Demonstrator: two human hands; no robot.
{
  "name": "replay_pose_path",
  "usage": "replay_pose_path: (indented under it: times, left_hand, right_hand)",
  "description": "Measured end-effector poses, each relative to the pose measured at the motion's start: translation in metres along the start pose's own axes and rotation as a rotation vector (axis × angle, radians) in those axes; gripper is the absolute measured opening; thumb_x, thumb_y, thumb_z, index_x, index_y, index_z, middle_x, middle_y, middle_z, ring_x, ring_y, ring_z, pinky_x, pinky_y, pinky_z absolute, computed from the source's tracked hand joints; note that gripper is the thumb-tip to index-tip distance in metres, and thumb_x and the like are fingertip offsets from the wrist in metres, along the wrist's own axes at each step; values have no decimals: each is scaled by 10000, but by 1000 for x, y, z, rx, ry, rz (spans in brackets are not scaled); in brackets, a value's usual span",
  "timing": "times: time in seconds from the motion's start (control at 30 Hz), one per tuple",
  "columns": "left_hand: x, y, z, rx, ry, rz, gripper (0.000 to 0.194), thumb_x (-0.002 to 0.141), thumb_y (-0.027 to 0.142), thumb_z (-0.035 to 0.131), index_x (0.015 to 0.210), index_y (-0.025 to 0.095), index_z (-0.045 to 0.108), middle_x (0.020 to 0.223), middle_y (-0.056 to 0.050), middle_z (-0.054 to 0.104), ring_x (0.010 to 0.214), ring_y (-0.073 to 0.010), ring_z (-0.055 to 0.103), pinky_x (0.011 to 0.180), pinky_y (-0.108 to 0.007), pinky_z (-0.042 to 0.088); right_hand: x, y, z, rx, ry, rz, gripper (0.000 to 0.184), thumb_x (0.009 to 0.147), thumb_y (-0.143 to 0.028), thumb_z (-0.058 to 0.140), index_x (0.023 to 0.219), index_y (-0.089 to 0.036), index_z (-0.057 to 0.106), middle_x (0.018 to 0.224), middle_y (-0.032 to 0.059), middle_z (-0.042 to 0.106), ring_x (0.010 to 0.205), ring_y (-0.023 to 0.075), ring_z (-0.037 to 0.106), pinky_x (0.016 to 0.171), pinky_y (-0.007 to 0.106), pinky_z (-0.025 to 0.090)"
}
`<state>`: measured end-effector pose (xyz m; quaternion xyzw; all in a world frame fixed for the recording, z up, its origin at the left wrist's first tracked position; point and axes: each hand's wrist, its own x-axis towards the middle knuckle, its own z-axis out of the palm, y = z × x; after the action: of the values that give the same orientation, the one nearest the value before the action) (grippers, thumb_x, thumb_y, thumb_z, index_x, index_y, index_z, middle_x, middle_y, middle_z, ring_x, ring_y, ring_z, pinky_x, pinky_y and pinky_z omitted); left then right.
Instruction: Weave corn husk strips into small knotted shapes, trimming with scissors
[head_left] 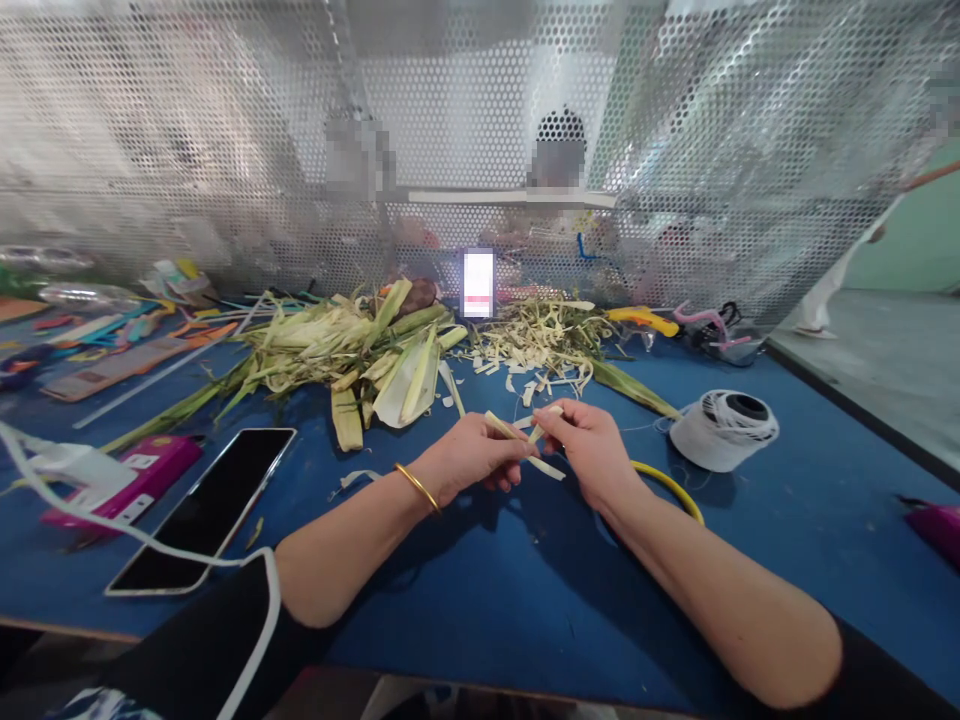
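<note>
Over the blue table my left hand [487, 450] pinches a pale leaf strip [549, 468] that pokes out past the fingertips on both sides. My right hand [581, 435] meets it from the right, thumb and forefinger closed on a second pale piece [546, 422], which crosses the first; I cannot tell if the two are joined. Behind the hands lies a heap of green and cream husk-like leaves [322, 340]. Small cut scraps [540, 350] are scattered to its right. A cone of white thread [724, 430] stands right of my right hand, a thin thread trailing toward the hands.
A phone [206, 510] and a magenta box [135, 480] with a white cable [161, 545] lie at left. A yellow hoop [671, 485] is partly under my right arm. Yellow-handled scissors [645, 320] lie at the back. A perforated silvery screen [465, 100] stands behind the table.
</note>
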<state>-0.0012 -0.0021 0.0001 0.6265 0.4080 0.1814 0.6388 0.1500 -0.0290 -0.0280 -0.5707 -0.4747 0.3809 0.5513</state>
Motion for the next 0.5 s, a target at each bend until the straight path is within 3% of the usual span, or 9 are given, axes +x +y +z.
replay_pose_path:
  times: [0.1,0.23,0.3,0.4,0.5]
  left_hand:
    - [1,-2,-1,-50,26,-9,172,724,292,653,744,124,682,498,5,594,435,-85,523,466,-199,387]
    - [4,-2,-3,-308,54,-12,247,722,313,693,877,121,689,724,-62,702,621,-120,640,587,-217,462]
    - [6,-1,-4,-440,78,24,288,679,278,743,918,129,681,844,-74,716,738,-135,661,691,-236,487]
    - [8,-1,-4,-536,133,91,323,617,213,790,909,141,673,886,-57,716,785,-128,650,743,-233,480]
    - [10,-4,0,-544,162,118,312,618,208,787,899,141,668,852,-53,718,804,-135,646,730,-224,468]
  right_hand:
    - [4,0,-5,-199,17,-63,235,762,-396,575,654,-188,596,531,-15,550,531,150,504,566,287,390]
    - [0,-12,-13,-557,240,-464,207,826,-362,526,864,-190,636,872,83,647,840,229,575,737,339,419]
    - [-7,-17,-12,-655,213,-584,232,867,-366,492,794,-199,636,830,80,638,815,215,572,748,326,412]
    - [-16,-16,-2,-662,-2,-478,310,881,-396,489,687,-210,644,717,43,632,686,176,570,659,288,403]
    - [-17,-7,8,-594,-115,-293,283,839,-414,539,696,-215,680,673,26,652,636,172,569,583,274,380]
